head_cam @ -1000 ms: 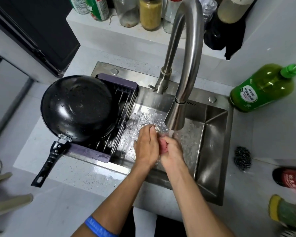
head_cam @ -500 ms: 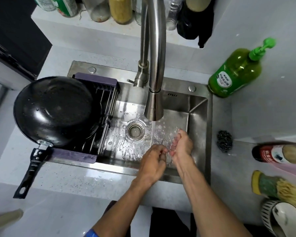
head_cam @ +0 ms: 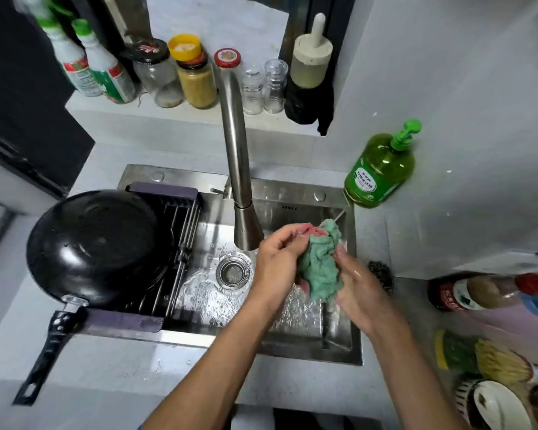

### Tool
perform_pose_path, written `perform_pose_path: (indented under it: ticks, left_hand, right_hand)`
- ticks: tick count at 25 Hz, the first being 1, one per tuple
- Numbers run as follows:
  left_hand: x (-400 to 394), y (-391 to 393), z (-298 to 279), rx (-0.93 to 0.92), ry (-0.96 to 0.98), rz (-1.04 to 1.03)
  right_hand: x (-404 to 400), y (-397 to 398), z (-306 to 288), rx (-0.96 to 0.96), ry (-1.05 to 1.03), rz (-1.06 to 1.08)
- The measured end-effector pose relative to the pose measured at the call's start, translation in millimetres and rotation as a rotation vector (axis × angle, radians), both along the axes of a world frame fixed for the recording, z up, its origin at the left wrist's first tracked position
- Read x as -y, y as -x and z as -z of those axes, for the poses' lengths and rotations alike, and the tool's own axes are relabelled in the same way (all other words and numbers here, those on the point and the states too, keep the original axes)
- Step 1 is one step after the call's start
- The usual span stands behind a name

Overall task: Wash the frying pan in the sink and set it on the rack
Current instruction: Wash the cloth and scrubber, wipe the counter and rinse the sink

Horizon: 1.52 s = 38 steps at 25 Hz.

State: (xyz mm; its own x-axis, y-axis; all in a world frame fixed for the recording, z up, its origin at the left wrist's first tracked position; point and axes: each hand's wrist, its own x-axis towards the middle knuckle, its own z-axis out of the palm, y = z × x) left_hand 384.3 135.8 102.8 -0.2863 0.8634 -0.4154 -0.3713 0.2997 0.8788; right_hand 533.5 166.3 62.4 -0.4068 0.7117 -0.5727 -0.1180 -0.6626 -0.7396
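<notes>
Pan (head_cam: 97, 243) upturned on rack (head_cam: 180, 231), handle (head_cam: 44, 352) pointing toward the person.

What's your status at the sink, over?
Both hands, left and right, grip the green cloth over the sink. Frying pan upside down on the rack. Nothing in the way.

Frying pan (head_cam: 97, 246) upturned on rack (head_cam: 180, 231); cloth (head_cam: 320, 262) between hands (head_cam: 317, 271).
</notes>
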Motion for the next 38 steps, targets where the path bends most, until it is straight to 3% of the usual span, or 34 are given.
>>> perform_pose_path:
  ticks: [5, 7, 11, 15, 20, 24, 29, 32, 34, 36, 38]
  left_hand:
    - [0, 0, -19, -0.069, -0.088, -0.008]
    - [2, 8, -14, 0.066, -0.056, -0.002]
    - [19, 4, 5, 0.287, 0.109, 0.264]
    - [25, -6, 21, 0.178, 0.129, 0.249]
    - [53, -22, 53, 0.175, 0.329, 0.486]
    - [86, -36, 84, 0.013, 0.351, 0.488]
    - [154, -65, 76, 0.041, 0.267, 0.531]
    - [178, -92, 84, 0.099, 0.431, 0.408]
    - [184, -105, 101, 0.103, 0.574, 0.283]
    - [193, -103, 121, -0.026, 0.636, 0.231]
    - [209, -88, 137, -0.140, 0.632, 0.204]
  right_hand:
    - [-7, -11, -11, 0.111, -0.179, 0.048]
    - [-9, -16, -11, 0.052, -0.208, 0.109]
    - [5, -28, -16, -0.008, -0.199, 0.183]
    - [34, -39, -13, 0.126, -0.236, 0.355]
    - [92, -54, 3, 0.357, -0.142, 0.569]
    - [138, -84, 22, 0.704, -0.174, 0.502]
    - [164, -125, 6, 1.129, -0.320, 0.302]
    - [134, -134, 19, 1.160, -0.391, 0.102]
    - [116, -125, 53, 1.309, -0.505, 0.052]
    - [124, -109, 96, 1.372, -0.560, 0.083]
    - [165, -88, 136, 1.272, -0.507, -0.036]
